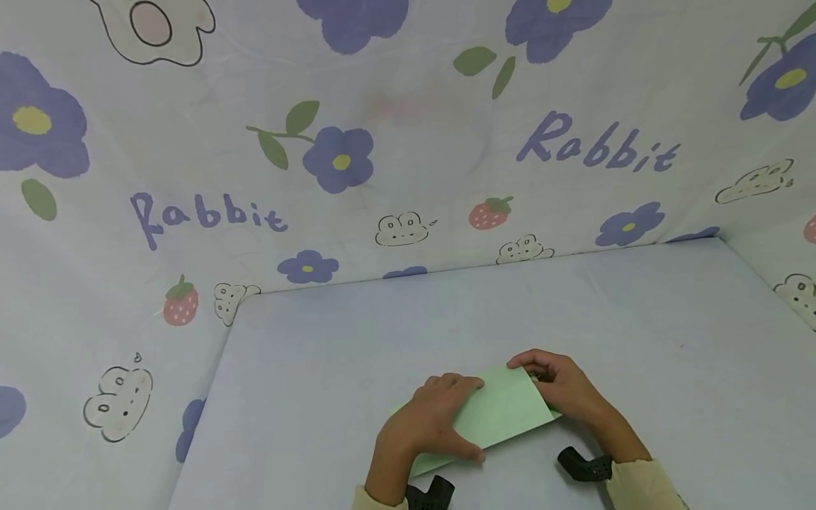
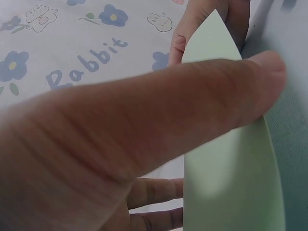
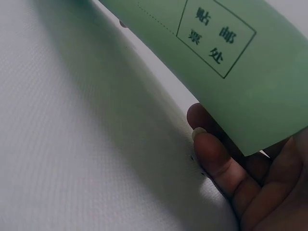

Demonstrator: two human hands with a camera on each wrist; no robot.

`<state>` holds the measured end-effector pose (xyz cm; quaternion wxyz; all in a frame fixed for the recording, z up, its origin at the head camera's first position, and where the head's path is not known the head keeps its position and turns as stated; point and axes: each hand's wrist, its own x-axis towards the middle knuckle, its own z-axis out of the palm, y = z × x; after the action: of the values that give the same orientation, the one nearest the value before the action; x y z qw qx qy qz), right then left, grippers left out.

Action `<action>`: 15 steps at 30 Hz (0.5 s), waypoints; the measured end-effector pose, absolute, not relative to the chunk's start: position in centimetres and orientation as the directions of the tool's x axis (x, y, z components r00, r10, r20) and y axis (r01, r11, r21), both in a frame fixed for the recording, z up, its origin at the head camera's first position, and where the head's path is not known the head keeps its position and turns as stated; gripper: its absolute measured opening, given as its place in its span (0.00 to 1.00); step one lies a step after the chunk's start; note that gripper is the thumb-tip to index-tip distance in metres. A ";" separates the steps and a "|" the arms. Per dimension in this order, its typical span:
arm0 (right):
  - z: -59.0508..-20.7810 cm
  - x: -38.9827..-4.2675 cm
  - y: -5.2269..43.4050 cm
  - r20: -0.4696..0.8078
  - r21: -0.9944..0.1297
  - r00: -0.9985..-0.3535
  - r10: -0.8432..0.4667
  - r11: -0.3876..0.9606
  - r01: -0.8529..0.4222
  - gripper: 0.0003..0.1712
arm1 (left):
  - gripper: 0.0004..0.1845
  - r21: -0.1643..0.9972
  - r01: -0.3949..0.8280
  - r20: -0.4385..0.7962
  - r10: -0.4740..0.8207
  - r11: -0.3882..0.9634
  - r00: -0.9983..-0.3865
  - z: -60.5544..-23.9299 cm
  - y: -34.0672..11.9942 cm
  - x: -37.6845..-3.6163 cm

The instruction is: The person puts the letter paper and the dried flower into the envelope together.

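A pale green envelope (image 1: 506,411) is held just above the table near its front edge, tilted with its right end raised. My left hand (image 1: 440,421) grips its left part, fingers over the top edge and thumb (image 2: 202,106) across the near face. My right hand (image 1: 561,388) holds the far right corner with curled fingers (image 3: 214,156) beneath it. In the right wrist view the envelope (image 3: 226,57) shows a printed stamp box with Chinese characters. The left wrist view shows the envelope (image 2: 226,183) edge-on, with the right hand (image 2: 192,33) at its far tip.
The pale blue table (image 1: 459,319) stretches away behind the hands. A white cloth (image 1: 382,142) printed with purple flowers, strawberries and the word "Rabbit" walls in the back and both sides. Black wrist mounts (image 1: 583,464) sit on both forearms.
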<state>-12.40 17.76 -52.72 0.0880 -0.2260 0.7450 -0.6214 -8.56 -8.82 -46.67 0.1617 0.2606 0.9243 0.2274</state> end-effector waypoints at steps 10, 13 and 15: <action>-53.0 -12.6 18.3 0.142 -0.960 -0.893 -0.428 0.161 -0.230 0.16 | 0.51 0.513 0.393 -0.187 0.546 0.763 -0.817 -46.7 -8.9 -8.5; -53.0 -12.6 18.6 0.145 -0.961 -0.891 -0.431 0.154 -0.231 0.16 | 0.51 0.514 0.388 -0.188 0.542 0.765 -0.819 -46.6 -8.9 -8.5; -53.0 -12.6 18.8 0.144 -0.960 -0.890 -0.432 0.159 -0.232 0.15 | 0.51 0.516 0.384 -0.189 0.539 0.766 -0.821 -46.6 -9.0 -8.5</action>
<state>-12.55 18.78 -53.00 0.0820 -0.2192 0.7567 -0.6104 -8.51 -8.96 -46.60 0.1656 0.2496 0.9249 0.2342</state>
